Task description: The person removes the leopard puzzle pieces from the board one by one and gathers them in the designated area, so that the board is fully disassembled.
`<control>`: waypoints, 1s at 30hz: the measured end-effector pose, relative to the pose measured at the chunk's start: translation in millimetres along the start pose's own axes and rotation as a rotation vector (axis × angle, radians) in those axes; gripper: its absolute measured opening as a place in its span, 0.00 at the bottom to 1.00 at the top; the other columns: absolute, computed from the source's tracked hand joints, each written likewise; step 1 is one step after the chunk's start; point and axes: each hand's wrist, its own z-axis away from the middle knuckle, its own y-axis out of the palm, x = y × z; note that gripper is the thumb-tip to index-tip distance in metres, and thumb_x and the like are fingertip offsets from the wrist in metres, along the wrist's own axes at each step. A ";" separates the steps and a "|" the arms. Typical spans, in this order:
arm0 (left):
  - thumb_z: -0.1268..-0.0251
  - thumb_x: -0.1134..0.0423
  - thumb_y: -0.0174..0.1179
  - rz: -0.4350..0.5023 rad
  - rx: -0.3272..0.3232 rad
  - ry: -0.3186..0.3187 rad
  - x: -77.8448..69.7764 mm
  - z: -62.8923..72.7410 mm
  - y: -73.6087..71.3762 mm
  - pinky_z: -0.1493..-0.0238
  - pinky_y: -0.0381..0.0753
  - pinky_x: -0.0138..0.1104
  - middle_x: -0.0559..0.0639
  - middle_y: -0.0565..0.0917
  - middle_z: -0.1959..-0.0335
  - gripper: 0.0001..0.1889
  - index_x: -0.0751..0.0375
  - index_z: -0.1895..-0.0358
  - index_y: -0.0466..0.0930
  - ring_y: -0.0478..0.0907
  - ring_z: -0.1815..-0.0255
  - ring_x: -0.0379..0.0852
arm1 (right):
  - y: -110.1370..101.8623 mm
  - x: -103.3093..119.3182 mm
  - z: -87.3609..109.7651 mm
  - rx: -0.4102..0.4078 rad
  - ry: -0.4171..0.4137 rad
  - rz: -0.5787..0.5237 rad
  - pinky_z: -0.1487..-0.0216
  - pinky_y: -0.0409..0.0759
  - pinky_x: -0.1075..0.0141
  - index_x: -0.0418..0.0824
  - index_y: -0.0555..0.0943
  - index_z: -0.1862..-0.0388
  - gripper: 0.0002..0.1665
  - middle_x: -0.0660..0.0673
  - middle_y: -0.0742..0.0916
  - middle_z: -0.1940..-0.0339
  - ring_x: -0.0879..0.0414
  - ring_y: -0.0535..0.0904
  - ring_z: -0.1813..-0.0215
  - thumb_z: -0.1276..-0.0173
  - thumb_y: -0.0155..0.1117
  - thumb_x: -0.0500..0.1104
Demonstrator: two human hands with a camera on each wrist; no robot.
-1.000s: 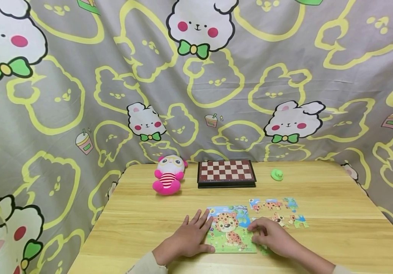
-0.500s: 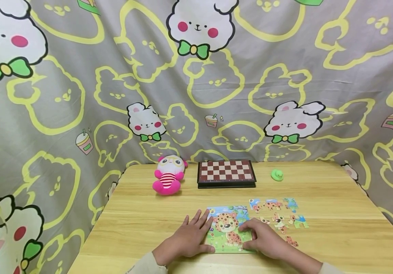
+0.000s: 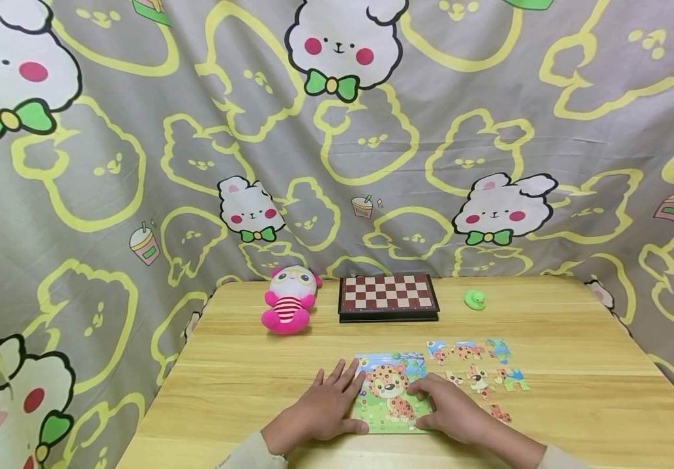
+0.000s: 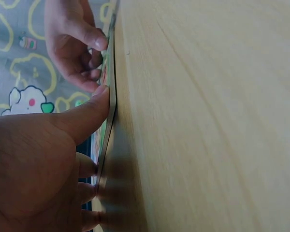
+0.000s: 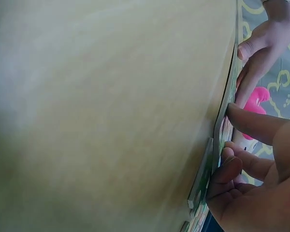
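Note:
A square picture board [image 3: 388, 404] with a cartoon leopard lies flat near the table's front. My left hand [image 3: 326, 405] rests at its left side, fingers spread and fairly straight. In the left wrist view its thumb [image 4: 94, 113] touches the board's near edge. Over the board's right part is my right hand [image 3: 451, 407], its thumb and forefinger apart with their tips on the board. The other fingers bend beneath the palm in the right wrist view. A loose jigsaw piece [image 5: 201, 174] lies beside the board there, mostly covered by this hand in the head view.
Several jigsaw pieces [image 3: 480, 378] lie in rows right of the board. Farther back stand a pink panda toy [image 3: 287, 303], a checkered game board box [image 3: 388, 296] and a small green duck [image 3: 474, 299]. A patterned curtain [image 3: 337, 247] hangs behind the wooden table [image 3: 243, 371].
My right hand has moved left from the board's right edge onto its right part, uncovering jigsaw pieces to the right. The left hand and the board stay put.

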 end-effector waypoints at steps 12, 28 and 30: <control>0.35 0.23 0.49 0.014 0.001 0.006 1.2 -0.5 1.0 0.23 0.56 0.63 0.49 0.42 0.13 0.51 0.46 0.15 0.48 0.43 0.14 0.57 | 0.3 4.5 -1.8 0.017 0.001 0.018 0.60 0.74 0.69 0.50 0.82 0.56 0.21 0.50 0.75 0.60 0.58 0.70 0.60 0.47 0.82 0.39; 0.35 0.24 0.49 0.020 0.001 0.012 2.2 -0.6 2.1 0.23 0.56 0.63 0.49 0.42 0.13 0.51 0.46 0.15 0.48 0.42 0.14 0.57 | -5.1 6.5 -1.8 0.033 0.012 -0.029 0.60 0.75 0.64 0.51 0.80 0.52 0.18 0.53 0.81 0.67 0.61 0.72 0.67 0.38 0.75 0.37; 0.35 0.24 0.49 0.024 0.004 0.008 1.8 -0.3 1.6 0.23 0.56 0.63 0.49 0.42 0.13 0.51 0.46 0.15 0.48 0.42 0.14 0.57 | -5.9 6.4 -1.2 0.025 0.024 -0.045 0.62 0.75 0.66 0.51 0.80 0.50 0.19 0.52 0.81 0.67 0.60 0.72 0.67 0.37 0.75 0.36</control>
